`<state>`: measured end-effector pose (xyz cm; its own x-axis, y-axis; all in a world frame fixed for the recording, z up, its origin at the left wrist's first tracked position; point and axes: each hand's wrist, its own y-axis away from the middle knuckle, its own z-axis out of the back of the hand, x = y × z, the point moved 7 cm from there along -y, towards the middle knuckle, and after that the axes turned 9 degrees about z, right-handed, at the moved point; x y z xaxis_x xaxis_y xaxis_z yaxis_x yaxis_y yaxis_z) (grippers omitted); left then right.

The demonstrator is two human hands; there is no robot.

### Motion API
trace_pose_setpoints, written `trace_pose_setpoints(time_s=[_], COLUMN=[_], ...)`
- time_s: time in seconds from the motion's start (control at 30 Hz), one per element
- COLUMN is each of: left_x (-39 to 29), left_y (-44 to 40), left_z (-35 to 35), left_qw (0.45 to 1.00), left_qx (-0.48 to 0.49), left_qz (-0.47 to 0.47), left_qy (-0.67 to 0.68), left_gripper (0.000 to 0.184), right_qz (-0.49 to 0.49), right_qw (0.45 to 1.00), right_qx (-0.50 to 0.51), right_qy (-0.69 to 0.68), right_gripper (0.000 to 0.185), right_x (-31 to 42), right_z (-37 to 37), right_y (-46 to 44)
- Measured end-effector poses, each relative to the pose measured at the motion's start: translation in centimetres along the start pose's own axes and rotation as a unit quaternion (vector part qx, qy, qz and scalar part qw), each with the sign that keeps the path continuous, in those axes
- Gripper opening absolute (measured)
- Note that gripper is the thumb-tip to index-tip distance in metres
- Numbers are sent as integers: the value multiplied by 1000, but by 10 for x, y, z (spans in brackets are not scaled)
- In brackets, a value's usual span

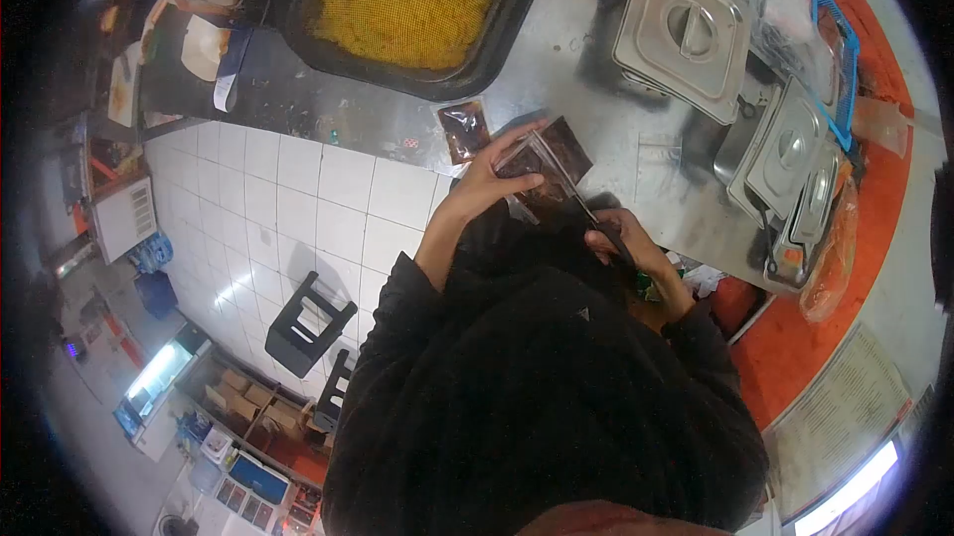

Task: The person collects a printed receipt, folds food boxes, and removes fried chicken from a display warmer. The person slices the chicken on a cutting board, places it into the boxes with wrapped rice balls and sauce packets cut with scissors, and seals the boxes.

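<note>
My left hand (494,178) holds a dark brown sauce packet (532,173) over the front edge of the metal counter. In my right hand (636,243) is a pair of scissors (571,188), its blades pointing up and left across the packet. The fingers of my right hand are wrapped round the dark handles. Another dark packet (566,151) shows just beyond the blades; whether it is a separate one I cannot tell. A small brown packet (464,132) lies on the counter to the left of my left hand.
A black tray of yellow food (397,4) sits at the back of the counter (596,69). Lidded steel containers (686,29) stand to the right, near a blue basket (848,69). Black stools (310,322) stand on the tiled floor at lower left.
</note>
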<state>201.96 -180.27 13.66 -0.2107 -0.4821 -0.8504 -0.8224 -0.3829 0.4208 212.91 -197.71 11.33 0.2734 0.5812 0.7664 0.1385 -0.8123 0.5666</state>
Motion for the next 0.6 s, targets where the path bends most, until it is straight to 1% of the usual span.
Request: trace_pose_setpoints(time_s=[0.17, 0.23, 0.27, 0.33, 0.4, 0.47, 0.53, 0.6], left_x=[4, 10, 11, 10, 8, 6, 4, 18], left_y=[-1, -2, -2, -3, -3, -2, -1, -3], left_z=[-1, -10, -11, -8, -8, -10, -18, -16], left_qw=[999, 996, 996, 999, 998, 997, 996, 996], left_qx=[6, 57, 57, 41, 43, 45, 73, 63], left_qz=[11, 45, 46, 16, 25, 33, 38, 48], left_qy=[30, 44, 44, 26, 37, 48, 28, 37], left_gripper=[70, 71, 71, 72, 72, 71, 72, 71], right_qz=[2, 9, 6, 3, -29, -18, -7, 0], right_qw=[1000, 1000, 1000, 1000, 998, 999, 999, 1000], right_qx=[-2, -7, -17, -26, -47, -41, -38, -10], right_qy=[2, -5, -9, -14, 6, 1, -5, -14], right_gripper=[39, 38, 38, 39, 40, 40, 39, 38], right_x=[8, 10, 12, 17, 16, 8, 7, 18], right_z=[-2, -2, -3, -5, -5, -4, -4, -9], right_y=[0, -2, -3, -6, -5, -9, -13, -20])
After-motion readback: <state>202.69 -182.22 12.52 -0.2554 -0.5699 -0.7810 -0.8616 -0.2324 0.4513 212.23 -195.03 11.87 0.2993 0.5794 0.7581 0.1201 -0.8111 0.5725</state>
